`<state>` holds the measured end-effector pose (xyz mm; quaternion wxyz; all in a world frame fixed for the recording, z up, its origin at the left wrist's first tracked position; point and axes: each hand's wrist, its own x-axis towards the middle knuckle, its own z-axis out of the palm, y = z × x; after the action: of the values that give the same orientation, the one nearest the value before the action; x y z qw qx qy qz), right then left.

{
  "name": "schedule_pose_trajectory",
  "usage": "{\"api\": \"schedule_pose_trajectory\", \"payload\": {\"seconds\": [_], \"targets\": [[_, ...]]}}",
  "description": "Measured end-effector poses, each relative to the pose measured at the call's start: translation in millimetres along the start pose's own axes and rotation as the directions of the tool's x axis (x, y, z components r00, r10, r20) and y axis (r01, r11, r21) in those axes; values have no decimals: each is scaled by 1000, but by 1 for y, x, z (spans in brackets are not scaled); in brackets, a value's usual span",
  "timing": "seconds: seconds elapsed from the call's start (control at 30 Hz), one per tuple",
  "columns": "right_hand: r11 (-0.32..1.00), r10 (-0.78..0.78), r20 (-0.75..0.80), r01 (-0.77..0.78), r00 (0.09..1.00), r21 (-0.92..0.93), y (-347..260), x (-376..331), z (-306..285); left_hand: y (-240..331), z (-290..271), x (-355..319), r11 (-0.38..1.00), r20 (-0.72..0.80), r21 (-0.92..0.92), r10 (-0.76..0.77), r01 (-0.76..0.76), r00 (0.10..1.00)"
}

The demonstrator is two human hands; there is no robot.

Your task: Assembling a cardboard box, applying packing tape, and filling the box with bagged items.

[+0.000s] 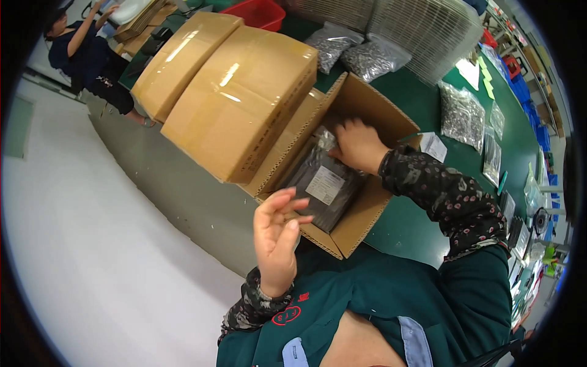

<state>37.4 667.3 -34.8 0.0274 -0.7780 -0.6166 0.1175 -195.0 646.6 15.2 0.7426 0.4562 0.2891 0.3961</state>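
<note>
An open cardboard box [374, 227] stands at the table's edge in front of me. Inside it lies a clear plastic bag [344, 194] of dark, flat contents, with a white label [324, 185] on top. My right hand [361, 147] reaches into the box and rests at the bag's far end, thumb and fingers apart; some fingertips are hard to make out. Over the near left edge of the box hovers my left hand [278, 235], empty, its fingers loosely bent and apart. Patterned sleeves cover both forearms.
Two taped cartons [244, 92] [183, 58] stand left of the box. Behind are bags of small metal parts [374, 58], wire racks [425, 37] and a red bin [260, 13]. More bags [461, 116] lie on the green table [409, 223]. Another person [92, 58] stands far left.
</note>
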Motion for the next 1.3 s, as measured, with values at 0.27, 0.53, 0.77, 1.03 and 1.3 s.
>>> {"api": "schedule_pose_trajectory", "payload": {"seconds": [0.27, 0.53, 0.77, 1.03, 1.3], "targets": [[933, 159, -552, 58, 818, 354, 82, -156, -83, 1, 10, -36, 994, 674, 111, -79, 5, 735], [721, 691, -71, -681, 719, 124, 233, -441, 64, -126, 64, -87, 602, 506, 617, -797, 507, 330], [722, 692, -77, -689, 718, 61, 231, -485, 88, -234, 126, -153, 342, 468, 817, -864, 465, -187], [502, 853, -159, -865, 497, -9, 179, -463, 120, -310, 155, -208, 128, 370, 662, -913, 738, -173], [413, 900, 29, -873, 435, 261, 132, -444, 122, -267, 143, -181, 205, 422, 285, -904, 936, 70]]}}
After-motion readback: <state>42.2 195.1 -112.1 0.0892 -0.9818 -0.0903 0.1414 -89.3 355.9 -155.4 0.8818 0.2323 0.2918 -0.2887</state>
